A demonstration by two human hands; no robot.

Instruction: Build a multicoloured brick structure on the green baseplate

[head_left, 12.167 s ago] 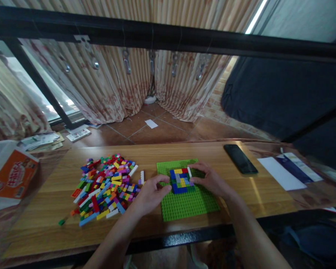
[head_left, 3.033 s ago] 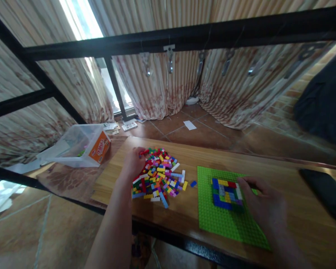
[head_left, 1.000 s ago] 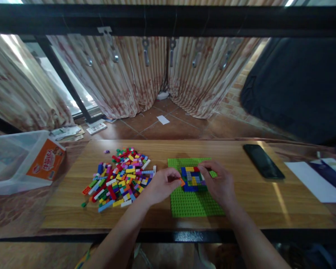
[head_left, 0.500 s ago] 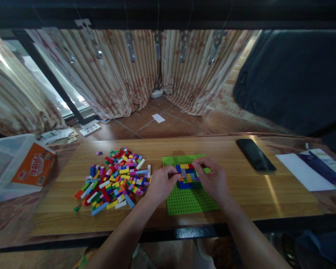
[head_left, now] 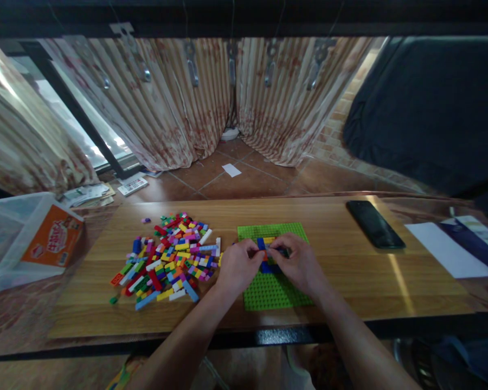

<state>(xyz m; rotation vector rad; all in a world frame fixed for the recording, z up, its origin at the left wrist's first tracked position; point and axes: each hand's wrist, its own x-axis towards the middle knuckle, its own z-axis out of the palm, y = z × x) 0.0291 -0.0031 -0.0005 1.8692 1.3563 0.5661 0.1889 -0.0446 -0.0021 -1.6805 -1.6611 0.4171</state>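
A green studded baseplate (head_left: 274,292) lies on the wooden table, with a small build of coloured bricks (head_left: 270,268) on its upper half. Blue, yellow and orange show in the build; much of it is hidden under my fingers. At its left side my left hand (head_left: 239,264) is closed, thumb and forefinger pinched at the edge of the bricks. My right hand (head_left: 296,262) covers the right part of the build, its thumb and fingertips drawn together near the left hand's. Whatever sits in either pinch is too small and hidden to name.
Left of the plate spreads a pile of loose coloured bricks (head_left: 174,257). A black phone (head_left: 374,224) lies on the right of the table (head_left: 341,271), with white paper (head_left: 447,249) beyond it. A clear plastic bin (head_left: 16,238) with an orange label stands at the left.
My right hand has shifted left across the build, so its fingertips now nearly meet my left hand's. The left hand stays at the build's left edge. The view has shifted slightly.
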